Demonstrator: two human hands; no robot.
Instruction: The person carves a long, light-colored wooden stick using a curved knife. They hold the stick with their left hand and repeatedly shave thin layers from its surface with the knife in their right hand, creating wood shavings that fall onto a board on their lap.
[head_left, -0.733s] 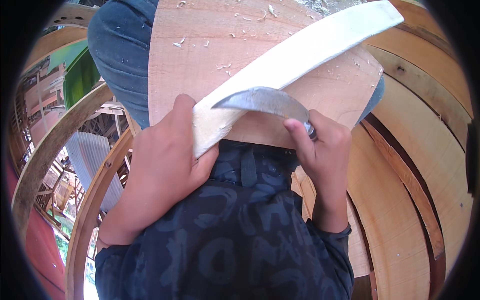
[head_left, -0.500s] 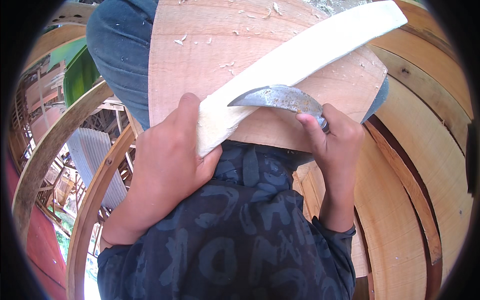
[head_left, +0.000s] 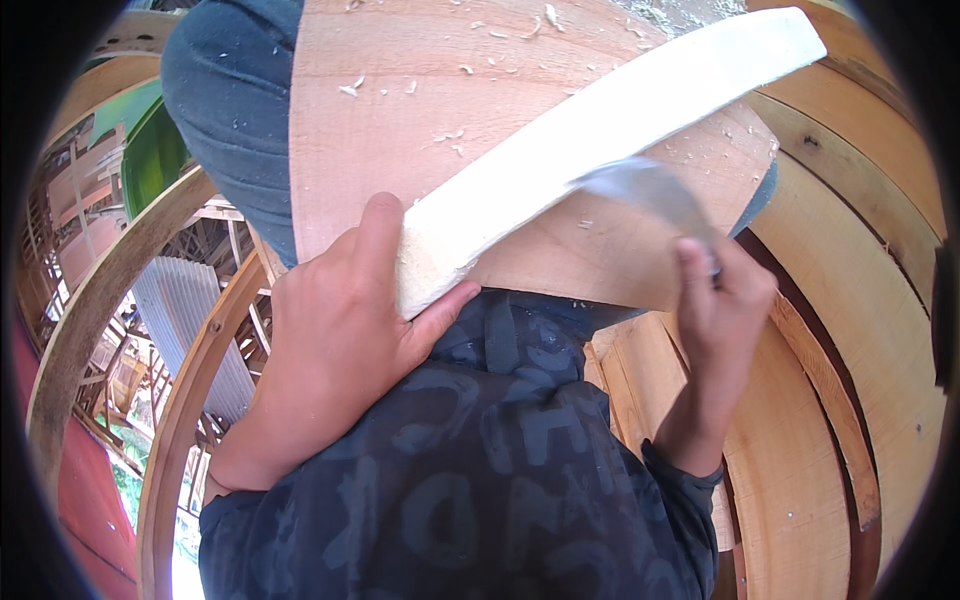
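A long, pale, slightly curved piece of wood (head_left: 590, 140) lies slantwise over a flat wooden board (head_left: 370, 130) across my lap. Its near end is gripped by my left hand (head_left: 340, 290), thumb along one side and fingers beneath. My right hand (head_left: 725, 290) is closed round a knife with a curved metal blade (head_left: 650, 190), smeared by motion. The blade's tip is by the near edge of the pale wood; I cannot tell whether they touch. The knife's handle is hidden in my fist.
Small wood shavings (head_left: 465, 70) lie scattered on the board. Wide planks (head_left: 800, 420) run along my right side. To the left are curved wooden strips (head_left: 190, 390), a corrugated sheet (head_left: 190, 320) and a green leaf (head_left: 150, 150).
My right hand has moved right with the knife, drawing the blade off the top of the pale wood toward its near edge. My left hand keeps its hold, nearly still.
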